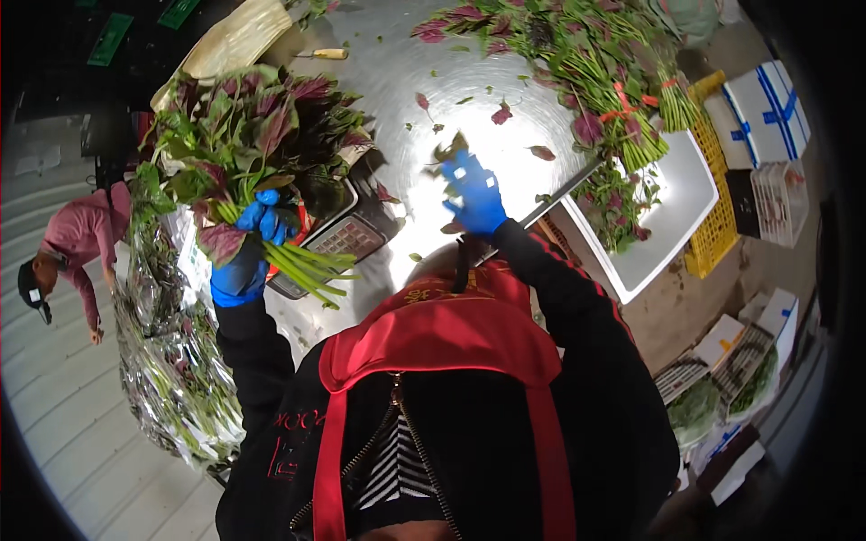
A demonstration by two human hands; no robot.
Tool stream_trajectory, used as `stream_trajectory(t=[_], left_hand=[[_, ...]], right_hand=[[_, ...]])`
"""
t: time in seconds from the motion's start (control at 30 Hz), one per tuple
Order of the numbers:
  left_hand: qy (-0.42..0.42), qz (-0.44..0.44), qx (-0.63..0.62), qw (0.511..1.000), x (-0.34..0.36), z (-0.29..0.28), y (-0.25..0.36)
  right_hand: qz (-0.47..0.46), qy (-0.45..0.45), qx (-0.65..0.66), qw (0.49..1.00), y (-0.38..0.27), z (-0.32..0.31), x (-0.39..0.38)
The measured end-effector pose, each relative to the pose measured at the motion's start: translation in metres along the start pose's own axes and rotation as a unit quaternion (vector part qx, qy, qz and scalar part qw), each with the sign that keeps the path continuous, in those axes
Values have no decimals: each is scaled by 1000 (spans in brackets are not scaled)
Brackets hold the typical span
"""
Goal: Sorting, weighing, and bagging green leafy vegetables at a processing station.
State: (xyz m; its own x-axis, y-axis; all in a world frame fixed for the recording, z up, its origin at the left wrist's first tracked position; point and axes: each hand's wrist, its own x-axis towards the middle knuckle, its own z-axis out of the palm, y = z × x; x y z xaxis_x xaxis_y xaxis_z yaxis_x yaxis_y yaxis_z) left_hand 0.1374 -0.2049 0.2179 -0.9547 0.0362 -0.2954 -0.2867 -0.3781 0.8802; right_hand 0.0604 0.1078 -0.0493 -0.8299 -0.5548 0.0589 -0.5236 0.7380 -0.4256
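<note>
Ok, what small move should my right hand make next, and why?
Probably let the blurred leaf at your right hand drop onto the metal table: loose leaves lie there, and your left hand holds the leafy bunch by its stems.

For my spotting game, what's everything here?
table: one, silver, centre
leafy bunch: one, green-purple, upper left
leafy pile: one, green-purple, upper right
loose leaves: several, purplish, table
knife: one, tan-handled, top
scale: one, dark, beside bunch
tub: one, white, right
crate: one, yellow, right
boxes: several, white, right
wrapped greens: several, green, left
person: one, pink top, left
sleeves: two, black, below
apron: one, red, bottom
left fingers: one hand, blue, around bunch
right fingers: one hand, blue, over table
</note>
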Motion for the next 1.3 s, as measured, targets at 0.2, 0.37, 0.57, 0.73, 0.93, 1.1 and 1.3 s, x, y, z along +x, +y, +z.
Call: stream_trajectory(t=[0.2,0.37,0.57,0.73,0.93,1.1,1.3], left_hand=[[72,24,-49,996,-43,-37,-4],[140,39,8,989,-72,-58,-6],[168,36,28,985,-72,-72,-3],[184,41,-8,982,-52,-75,-7],[169,6,-45,985,-45,-74,-11],[113,32,-18,993,-53,-80,-18],[108,25,-54,992,-50,-79,-23]], right_hand=[[130,103,491,855,61,-29,117],[206,124,-147,959,121,-51,163],[107,170,-118,972,93,-14,209],[-122,120,-24,985,39,31,230],[-244,-78,95,962,-39,50,171],[-328,-108,-19,938,-48,11,87],[-200,-168,-43,964,-41,-26,-8]])
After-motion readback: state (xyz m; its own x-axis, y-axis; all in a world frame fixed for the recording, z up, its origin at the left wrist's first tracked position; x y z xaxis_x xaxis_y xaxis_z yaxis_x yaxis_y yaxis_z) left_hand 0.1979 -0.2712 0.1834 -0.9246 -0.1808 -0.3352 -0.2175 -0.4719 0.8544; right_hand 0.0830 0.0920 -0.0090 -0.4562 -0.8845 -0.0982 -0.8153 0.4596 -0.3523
